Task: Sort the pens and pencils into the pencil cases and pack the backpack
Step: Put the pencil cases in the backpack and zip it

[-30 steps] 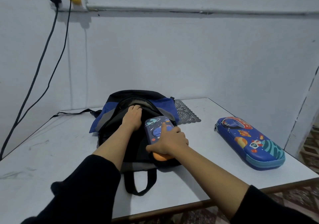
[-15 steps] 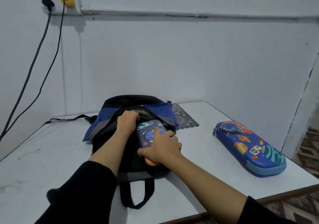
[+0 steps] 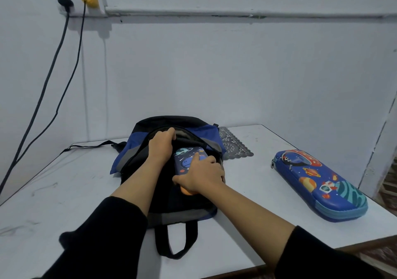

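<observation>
Packing step: left hand (image 3: 162, 144) grips rim of black-and-blue fabric backpack (image 3: 129, 160); right hand (image 3: 202, 177) clasps space-print hard pencil case (image 3: 185, 156), partly inside backpack; likely needs pushing deeper

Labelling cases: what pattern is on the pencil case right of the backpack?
Pencil case: blue with planets and a rocket; head view.
</observation>
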